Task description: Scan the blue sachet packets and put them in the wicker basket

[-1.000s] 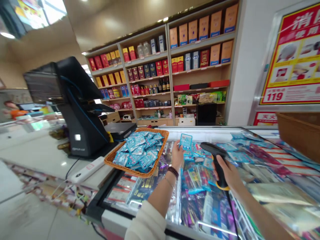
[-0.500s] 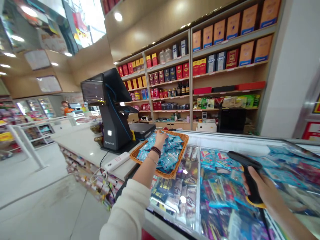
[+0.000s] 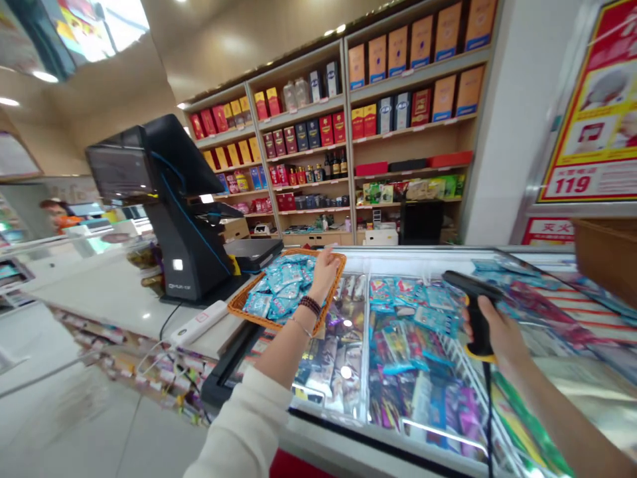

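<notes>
Far left of frame, a black POS terminal (image 3: 174, 226) sitting on the white bench (image 3: 99, 292). Just right of it, a wicker basket (image 3: 259, 320) heaped with blue sachets (image 3: 281, 289). Left hand (image 3: 323, 279) hovering over the basket's right side, fingers (image 3: 331, 255) bunched together above the sachets, can't tell if pinching any. Further right, a glass-topped display freezer (image 3: 348, 435) packed with colourful packets (image 3: 408, 345). Lower right, right hand (image 3: 500, 338) gripping a black corded barcode scanner (image 3: 476, 312) above the glass, fingers curling round the handle.
</notes>
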Motion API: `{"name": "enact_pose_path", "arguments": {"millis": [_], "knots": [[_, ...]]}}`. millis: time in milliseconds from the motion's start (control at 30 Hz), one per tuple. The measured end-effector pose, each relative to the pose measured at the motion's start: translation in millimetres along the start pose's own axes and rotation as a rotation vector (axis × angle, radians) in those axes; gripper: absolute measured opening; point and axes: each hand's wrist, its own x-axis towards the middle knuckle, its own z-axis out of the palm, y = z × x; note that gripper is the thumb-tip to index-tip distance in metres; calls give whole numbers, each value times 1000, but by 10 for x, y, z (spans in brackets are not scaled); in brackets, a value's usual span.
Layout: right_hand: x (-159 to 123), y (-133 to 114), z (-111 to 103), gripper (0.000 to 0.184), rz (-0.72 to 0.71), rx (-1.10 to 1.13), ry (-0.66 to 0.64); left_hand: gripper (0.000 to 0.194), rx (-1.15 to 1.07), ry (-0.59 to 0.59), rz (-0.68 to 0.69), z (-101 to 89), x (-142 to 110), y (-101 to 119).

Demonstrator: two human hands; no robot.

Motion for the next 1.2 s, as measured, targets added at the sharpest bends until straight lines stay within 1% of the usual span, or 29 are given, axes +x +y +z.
{"name": "enact_pose_path", "arguments": {"millis": [100,200,300,400,467,533,600,667,800,900,967,1033,1100,1200], "knots": [[59,-29,-174,69,44,56,5,42,85,-217,6,463,-322,-189],[98,-18,-312,68,22,71,40,46,214,-363,36,906,-641,-316],[128,39,-365,66,14,67,65,49,379,-438,60,1318,-877,-340],[159,124,-351,64,22,41,84,51,571,-509,55,1684,-1056,-291],[176,177,-336,63,15,27,107,51,700,-545,32,1877,-1159,-250],[187,212,-333,62,15,-3,101,53,804,-533,-1,2014,-1243,-219],[192,230,-337,63,38,-48,62,50,855,-486,-32,2095,-1295,-205],[195,244,-333,63,57,-73,43,43,859,-443,-54,2130,-1315,-209],[207,297,-269,62,58,-66,82,19,817,-400,-70,2134,-1301,-259],[211,322,-221,62,51,-63,64,7,748,-367,-56,2122,-1283,-331],[204,310,-210,63,50,-56,43,5,643,-336,-52,2105,-1266,-396],[190,280,-209,64,62,-48,27,7,476,-294,-80,2075,-1241,-469],[170,251,-205,64,75,-47,21,11,263,-251,-143,2032,-1212,-535],[128,235,-184,61,57,-33,8,15,-74,-205,-223,1948,-1171,-596]]}}
